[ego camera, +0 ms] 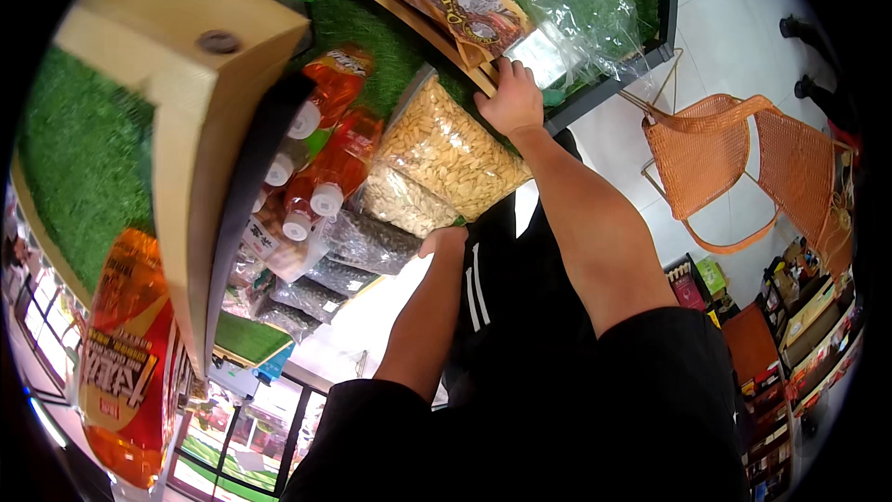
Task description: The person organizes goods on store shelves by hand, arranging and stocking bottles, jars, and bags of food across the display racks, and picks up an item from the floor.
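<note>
My right hand (514,97) rests on a wooden rail (418,21) of the shelf, just below a brown printed OldTown packet (463,3). Lower down, my left hand (444,242) is at the bottom edge of a clear bag of pale flat seeds (411,199); its fingers are partly hidden beneath the bags. Between the hands lies a larger clear bag of yellowish seeds (453,146). Bags of dark seeds (369,240) sit beside my left hand. Orange-red bottles with white caps (341,160) lie to the left on green artificial turf.
A pale wooden shelf post (188,84) stands at the left, with a large orange bottle (125,362) beyond it. Crumpled clear plastic (585,0) covers the upper turf. At the right are a woven orange chair (704,153), a person's dark shoes (801,87) and stocked shelves (801,335).
</note>
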A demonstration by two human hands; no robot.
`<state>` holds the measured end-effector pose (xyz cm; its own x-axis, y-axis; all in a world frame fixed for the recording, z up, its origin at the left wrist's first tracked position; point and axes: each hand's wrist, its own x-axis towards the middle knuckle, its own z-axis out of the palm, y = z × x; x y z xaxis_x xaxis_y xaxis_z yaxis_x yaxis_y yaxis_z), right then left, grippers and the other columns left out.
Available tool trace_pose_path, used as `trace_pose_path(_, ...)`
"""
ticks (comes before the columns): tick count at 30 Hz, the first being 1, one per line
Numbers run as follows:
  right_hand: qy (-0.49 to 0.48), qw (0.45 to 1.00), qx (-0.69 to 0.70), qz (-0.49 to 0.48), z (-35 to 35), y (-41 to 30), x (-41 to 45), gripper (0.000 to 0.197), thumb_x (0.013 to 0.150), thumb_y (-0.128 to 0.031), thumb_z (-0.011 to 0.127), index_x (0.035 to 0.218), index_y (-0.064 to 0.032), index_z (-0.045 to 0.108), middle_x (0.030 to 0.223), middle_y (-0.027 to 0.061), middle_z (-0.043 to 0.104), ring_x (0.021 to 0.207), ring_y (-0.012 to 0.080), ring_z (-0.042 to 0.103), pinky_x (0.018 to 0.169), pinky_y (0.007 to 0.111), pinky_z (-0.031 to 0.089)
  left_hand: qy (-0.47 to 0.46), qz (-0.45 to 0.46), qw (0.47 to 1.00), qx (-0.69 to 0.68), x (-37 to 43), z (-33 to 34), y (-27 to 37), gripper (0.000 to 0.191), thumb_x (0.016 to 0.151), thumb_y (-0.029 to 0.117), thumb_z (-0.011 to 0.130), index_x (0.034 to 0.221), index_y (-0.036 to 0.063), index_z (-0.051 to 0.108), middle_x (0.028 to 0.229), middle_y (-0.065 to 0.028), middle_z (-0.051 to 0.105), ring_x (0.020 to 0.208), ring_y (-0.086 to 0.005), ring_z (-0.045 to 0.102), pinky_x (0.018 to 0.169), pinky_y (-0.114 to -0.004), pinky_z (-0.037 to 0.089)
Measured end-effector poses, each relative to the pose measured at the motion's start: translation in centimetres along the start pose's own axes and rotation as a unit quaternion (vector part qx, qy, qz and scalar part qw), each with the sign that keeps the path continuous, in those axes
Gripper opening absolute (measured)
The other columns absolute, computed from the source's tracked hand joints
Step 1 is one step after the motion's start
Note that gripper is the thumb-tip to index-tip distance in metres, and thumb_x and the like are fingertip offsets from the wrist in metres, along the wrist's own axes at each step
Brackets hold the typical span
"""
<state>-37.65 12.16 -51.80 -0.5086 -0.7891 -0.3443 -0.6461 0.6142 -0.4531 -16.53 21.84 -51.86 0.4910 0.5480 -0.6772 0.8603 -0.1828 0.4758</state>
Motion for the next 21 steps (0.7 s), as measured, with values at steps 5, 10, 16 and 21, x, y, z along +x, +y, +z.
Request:
trace_pose_path(5,-0.033,0.999,0.015,0.002,-0.3,-2.1,-0.2,0.057,0.069,-0.032,0.071,0.117,-0.0059,0.052,0.108,0.0124,0.054,0.106,0.0317,0.052,0.085,0.043,0.049,0.065,0.122,0.987,0.084,2.8,1.1,0.8,0.050,0.095,0.050,0.033,0.134,0.0216,0.046,0.139,-0.0019,0.049,0.126,-0.0261,0.043,0.099,-0.046,0.041)
trace_pose_path(10,-0.028,1.000,0.004,0.008,-0.2,-0.9,-0.2,0.057,0.069,-0.033,0.071,0.116,-0.0061,0.052,0.108,0.0116,0.054,0.106,0.0313,0.052,0.085,0.044,0.049,0.118,0.100,0.984,0.091,2.0,1.5,0.1,0.048,0.093,0.050,0.035,0.128,0.0209,0.050,0.134,-0.0003,0.052,0.122,-0.0248,0.046,0.096,-0.045,0.043)
trace_pose_path(16,-0.008,1.000,0.021,-0.003,0.6,-1.2,-0.3,0.058,0.068,-0.035,0.072,0.113,-0.0059,0.052,0.109,0.0142,0.055,0.105,0.0340,0.052,0.085,0.045,0.050,0.107,0.121,0.979,0.127,6.6,2.2,0.9,0.046,0.093,0.048,0.036,0.126,0.0192,0.051,0.131,-0.0012,0.054,0.119,-0.0237,0.048,0.094,-0.044,0.044)
trace_pose_path(21,0.010,0.999,0.032,-0.017,1.3,-0.3,-0.1,0.061,0.067,-0.036,0.072,0.115,-0.0059,0.051,0.109,0.0153,0.055,0.104,0.0351,0.053,0.084,0.047,0.050,0.130,0.145,0.960,0.200,6.3,2.7,0.4,0.045,0.094,0.045,0.036,0.125,0.0178,0.051,0.129,-0.0021,0.055,0.118,-0.0230,0.050,0.093,-0.043,0.045)
